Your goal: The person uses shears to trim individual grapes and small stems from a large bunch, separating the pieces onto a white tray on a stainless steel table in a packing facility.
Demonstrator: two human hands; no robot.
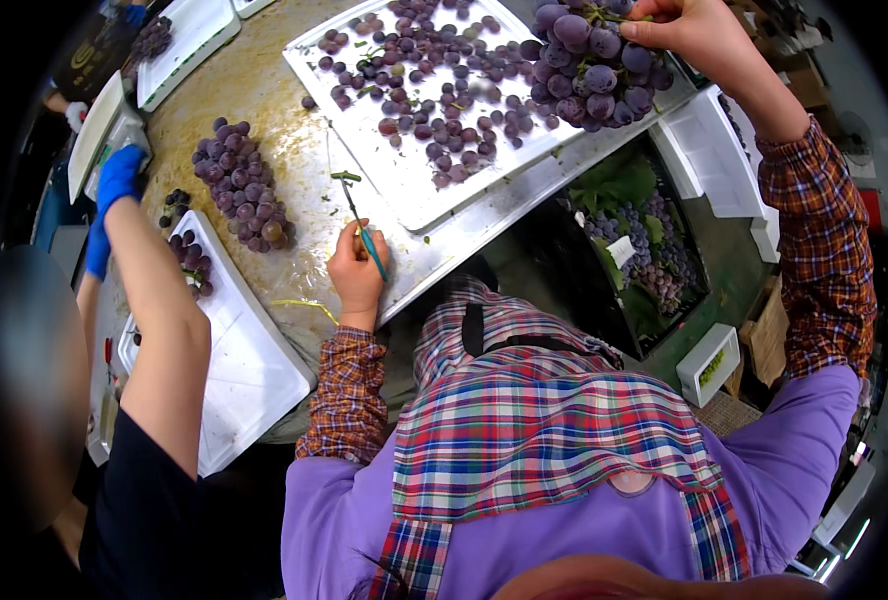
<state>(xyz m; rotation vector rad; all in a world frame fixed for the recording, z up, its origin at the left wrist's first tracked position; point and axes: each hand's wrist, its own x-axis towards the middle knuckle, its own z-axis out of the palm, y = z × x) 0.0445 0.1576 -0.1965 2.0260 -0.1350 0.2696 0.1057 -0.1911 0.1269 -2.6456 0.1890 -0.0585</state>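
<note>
At the upper right my right hand [686,32] pinches the stem of a bunch of dark purple grapes [596,75]. The bunch hangs over the corner of a white tray [419,212] strewn with loose grapes [444,125]. My left hand [356,272] is closed round the teal handle of slim scissors [369,240], whose tips point away from me. Right by those tips is a short green stem piece [346,176]. Another bunch of grapes [242,188] lies on the metal table to the left of this hand.
A black crate [636,330] of grapes and leaves sits below the table's right edge. On the left, a co-worker's blue-gloved hand [119,178] reaches past a white tray [254,380]. A yellow strip [306,304] lies near my left wrist.
</note>
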